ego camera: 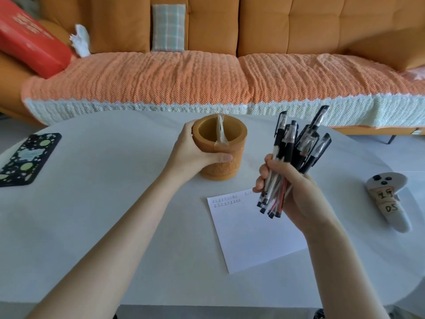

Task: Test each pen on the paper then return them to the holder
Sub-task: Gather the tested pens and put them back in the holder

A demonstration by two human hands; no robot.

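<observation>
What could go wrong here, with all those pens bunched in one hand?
1. The pens splay out of the right hand in a loose bundle, so one could slip and roll across the table.
2. Picking out a single pen may be awkward while the left hand grips the holder.
3. The divider splits the holder, so pens pushed back together might jam.

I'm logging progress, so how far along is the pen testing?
Done: the paper carries a few short rows of marks near its top, so some testing seems done. In hand: the right hand grips a bundle of pens, while the left hand holds the holder, which looks empty. Left: every pen must yet go back in; which are tested I cannot tell.
</observation>
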